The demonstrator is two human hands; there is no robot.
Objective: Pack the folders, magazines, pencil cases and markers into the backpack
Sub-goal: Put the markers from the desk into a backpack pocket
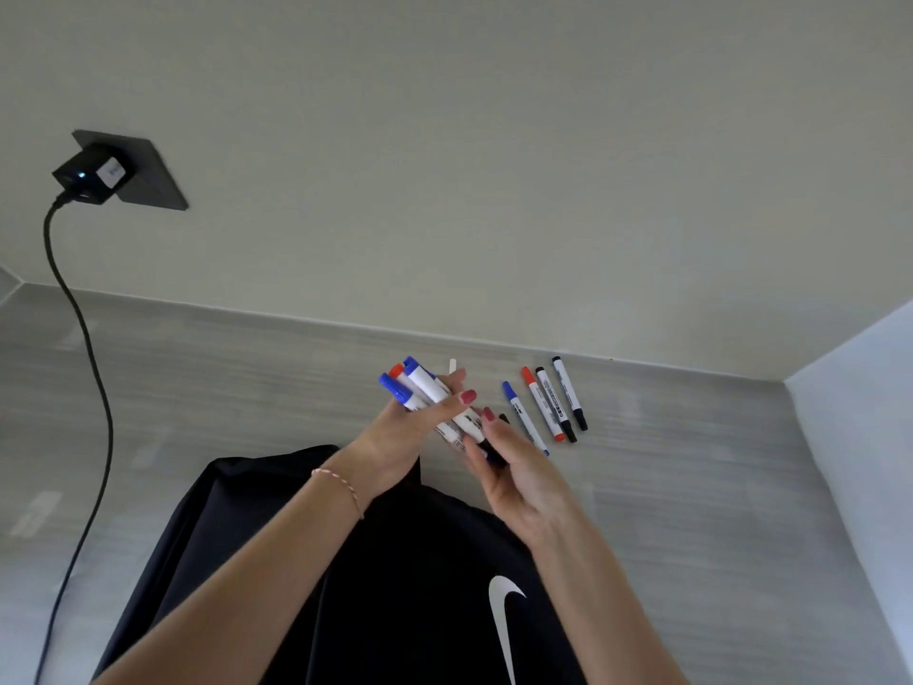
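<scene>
My left hand (402, 437) grips a bundle of thick markers (420, 388) with blue and red caps, held above the grey table. My right hand (514, 472) is at the bundle's lower end, its fingers curled around the black marker tips there. Several thin markers (548, 405) with blue, red and black caps lie side by side on the table to the right of my hands. The black backpack (395, 585) with a white swoosh lies on the table below my forearms; its opening is hidden.
The grey table (247, 412) meets a beige wall at the back. A black charger (94, 175) sits in a wall socket at upper left, and its cable (84, 388) hangs down across the table's left side. A white wall closes the right.
</scene>
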